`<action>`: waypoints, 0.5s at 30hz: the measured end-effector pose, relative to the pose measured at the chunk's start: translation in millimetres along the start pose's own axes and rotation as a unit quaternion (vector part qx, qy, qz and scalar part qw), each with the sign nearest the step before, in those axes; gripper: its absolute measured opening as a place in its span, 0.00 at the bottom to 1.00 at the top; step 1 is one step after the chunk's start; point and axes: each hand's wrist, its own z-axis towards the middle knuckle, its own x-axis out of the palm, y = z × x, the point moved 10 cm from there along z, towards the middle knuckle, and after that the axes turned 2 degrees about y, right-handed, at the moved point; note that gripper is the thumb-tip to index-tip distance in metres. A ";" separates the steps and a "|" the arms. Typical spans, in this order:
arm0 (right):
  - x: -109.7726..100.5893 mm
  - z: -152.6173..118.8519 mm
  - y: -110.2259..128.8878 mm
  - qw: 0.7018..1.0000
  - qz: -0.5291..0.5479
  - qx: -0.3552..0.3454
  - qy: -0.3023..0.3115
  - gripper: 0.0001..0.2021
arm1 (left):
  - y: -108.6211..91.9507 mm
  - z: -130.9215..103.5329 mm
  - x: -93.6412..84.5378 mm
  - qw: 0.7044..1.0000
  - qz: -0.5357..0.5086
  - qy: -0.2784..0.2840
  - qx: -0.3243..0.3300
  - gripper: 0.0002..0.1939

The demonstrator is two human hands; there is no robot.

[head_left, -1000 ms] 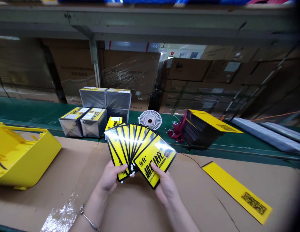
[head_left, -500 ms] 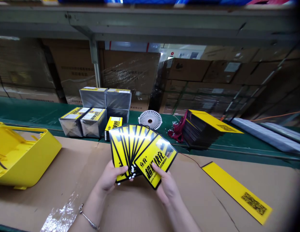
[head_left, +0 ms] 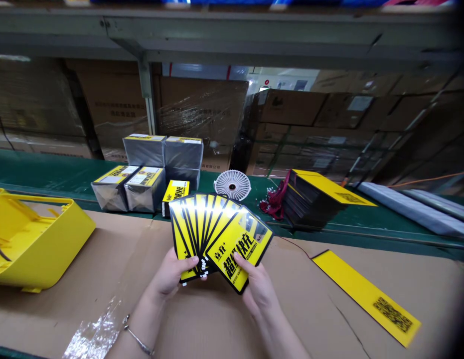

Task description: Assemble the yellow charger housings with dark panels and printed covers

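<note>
The left hand (head_left: 170, 274) pinches the lower left end of a fan of yellow cards (head_left: 222, 237), thumb on top and fingers curled beneath; the right hand (head_left: 259, 289) grips the front card at the right the same way. Both are closed only as far as the cards allow. The fan is held above the near middle of a brown cardboard sheet (head_left: 209, 324). Compared with a second ago, its left edge sits farther right, uncovering more of the small yellow-and-black box (head_left: 177, 192) behind; the hands have barely moved.

The cards are flat, glossy and black-bordered, with bold black lettering. A thin metal bracelet (head_left: 138, 340) circles the left wrist. To the right lies a long yellow strip (head_left: 366, 294) with a printed code; to the left, a smooth, hollow yellow plastic shell (head_left: 58, 244). Farther off stand film-wrapped boxes (head_left: 144, 192), a round, ribbed white grille (head_left: 232, 185) and a dark stack (head_left: 310, 207) topped in yellow, beside tangled red cords (head_left: 273, 202).
</note>
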 end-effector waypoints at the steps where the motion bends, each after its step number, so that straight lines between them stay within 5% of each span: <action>1: -0.5 0.2 -0.6 1.000 0.002 0.001 -0.001 0.27 | 0.2 -0.1 0.1 1.000 0.001 -0.001 0.001 0.18; 15: -13.4 5.3 -6.7 0.998 0.056 0.006 -0.034 0.27 | 9.2 4.6 -1.6 0.999 -0.023 -0.026 0.010 0.23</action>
